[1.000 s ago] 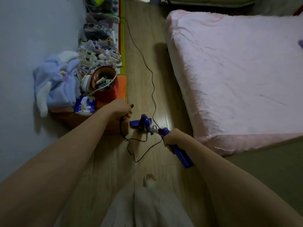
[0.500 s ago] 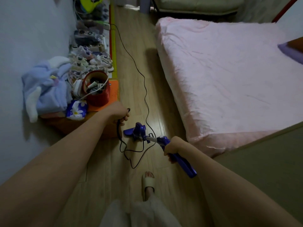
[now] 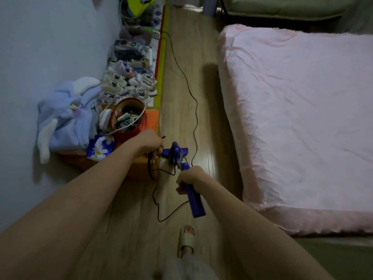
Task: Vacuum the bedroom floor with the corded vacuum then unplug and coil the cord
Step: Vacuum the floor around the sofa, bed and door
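The vacuum [image 3: 182,168], a slim blue-purple stick model, stands on the wooden floor [image 3: 181,93] in the strip between a low orange shelf [image 3: 152,118] on the left and the pink-covered mattress [image 3: 302,118] on the right. Its floor head lies flat on the boards just beside the shelf's near corner, and its body slants back toward the person. The right hand [image 3: 189,177] has its fingers curled round the vacuum's handle, with the lower end of the handle sticking out below the fist. The left hand [image 3: 150,141] grips a gathered length of the black cord [image 3: 193,110]; a short dark end pokes out past its knuckles, and loops hang beneath it down to the floor. From the vacuum the cord runs away along the boards in loose waves toward the far end of the shelf. No brand name or lettering can be read on the vacuum or anything else; the dim light blurs any small print. On the shelf sit a red bucket [image 3: 131,120] full of cables and small items, a floral tissue pack [image 3: 101,148], a heap of pale blue clothing [image 3: 66,116] and rows of small shoes [image 3: 129,81]. A foot in a beige slipper [image 3: 186,241] stands on the floor below the vacuum.
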`<state>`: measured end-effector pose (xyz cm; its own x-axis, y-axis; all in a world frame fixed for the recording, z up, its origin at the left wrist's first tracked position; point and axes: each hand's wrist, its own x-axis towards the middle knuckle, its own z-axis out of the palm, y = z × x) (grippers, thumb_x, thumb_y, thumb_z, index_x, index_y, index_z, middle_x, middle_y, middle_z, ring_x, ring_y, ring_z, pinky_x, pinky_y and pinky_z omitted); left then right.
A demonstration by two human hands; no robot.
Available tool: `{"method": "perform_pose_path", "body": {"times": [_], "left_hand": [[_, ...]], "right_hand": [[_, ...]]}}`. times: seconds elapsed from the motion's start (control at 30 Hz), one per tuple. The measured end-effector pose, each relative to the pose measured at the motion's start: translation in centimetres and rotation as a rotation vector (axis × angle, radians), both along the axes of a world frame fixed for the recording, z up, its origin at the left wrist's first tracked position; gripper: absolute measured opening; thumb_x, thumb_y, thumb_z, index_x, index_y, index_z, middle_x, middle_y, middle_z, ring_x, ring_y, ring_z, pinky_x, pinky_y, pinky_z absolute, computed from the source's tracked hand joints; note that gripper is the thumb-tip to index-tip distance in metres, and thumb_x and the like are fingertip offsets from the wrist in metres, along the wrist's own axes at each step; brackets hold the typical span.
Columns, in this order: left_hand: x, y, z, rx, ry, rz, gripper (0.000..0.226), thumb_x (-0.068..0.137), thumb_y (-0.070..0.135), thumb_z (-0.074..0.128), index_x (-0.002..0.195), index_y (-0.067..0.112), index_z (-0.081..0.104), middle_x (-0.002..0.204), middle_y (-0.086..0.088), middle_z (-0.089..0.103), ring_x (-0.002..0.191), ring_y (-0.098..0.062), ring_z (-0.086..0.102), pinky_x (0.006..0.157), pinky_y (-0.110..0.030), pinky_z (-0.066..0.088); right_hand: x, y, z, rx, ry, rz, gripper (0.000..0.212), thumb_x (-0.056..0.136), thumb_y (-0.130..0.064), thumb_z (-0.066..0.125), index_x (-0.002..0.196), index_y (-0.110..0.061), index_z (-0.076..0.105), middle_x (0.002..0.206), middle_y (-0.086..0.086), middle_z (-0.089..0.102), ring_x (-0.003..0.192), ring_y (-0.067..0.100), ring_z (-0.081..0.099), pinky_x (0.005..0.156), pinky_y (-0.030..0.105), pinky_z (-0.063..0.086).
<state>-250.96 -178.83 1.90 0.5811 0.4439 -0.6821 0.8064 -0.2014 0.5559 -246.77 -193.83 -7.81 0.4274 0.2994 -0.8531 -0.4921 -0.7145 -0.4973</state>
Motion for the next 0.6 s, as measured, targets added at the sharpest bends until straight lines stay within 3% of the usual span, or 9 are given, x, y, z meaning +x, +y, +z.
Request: {"method": "perform_pose_path", "body": {"times": [0.1, 0.23, 0.43, 0.6], "left_hand": [[2.7, 1.1, -0.1, -0.01, -0.004, 0.043, 0.021, 0.098, 0.005, 0.042, 0.101, 0.0, 0.062, 0.07, -0.008, 0.055, 0.057, -0.016, 0.048, 0.052, -0.026, 0.047], [4.7, 3.0, -0.6, 0.001, 0.015, 0.077, 0.023, 0.098, 0.004, 0.043, 0.099, -0.004, 0.064, 0.069, -0.009, 0.056, 0.056, -0.017, 0.048, 0.051, -0.028, 0.048], [8.1, 5.8, -1.6, 0.011, 0.037, 0.14, 0.022, 0.099, 0.006, 0.043, 0.098, -0.003, 0.063, 0.069, -0.009, 0.055, 0.056, -0.016, 0.046, 0.048, -0.027, 0.045], [9.1, 6.2, -3.3, -0.007, 0.05, 0.143, 0.023, 0.098, 0.005, 0.042, 0.101, -0.004, 0.063, 0.069, -0.01, 0.055, 0.057, -0.016, 0.048, 0.049, -0.026, 0.046]], "right_hand": [[2.6, 2.7, -0.6, 0.029, 0.02, -0.023, 0.022, 0.087, -0.004, 0.063, 0.099, -0.009, 0.046, 0.1, 0.012, 0.065, 0.081, 0.02, 0.068, 0.075, 0.032, 0.06], [5.0, 4.5, -1.8, 0.031, -0.007, -0.023, 0.029, 0.084, -0.008, 0.066, 0.105, -0.01, 0.047, 0.098, 0.01, 0.062, 0.072, 0.016, 0.06, 0.057, 0.025, 0.05], [11.6, 6.8, -3.5, 0.029, -0.074, -0.016, 0.022, 0.087, -0.008, 0.064, 0.093, -0.012, 0.044, 0.09, 0.008, 0.059, 0.07, 0.016, 0.057, 0.059, 0.025, 0.05], [15.3, 6.8, -3.5, -0.009, -0.08, 0.047, 0.023, 0.089, -0.009, 0.063, 0.101, -0.008, 0.043, 0.086, 0.008, 0.059, 0.064, 0.015, 0.056, 0.054, 0.024, 0.048]]}}
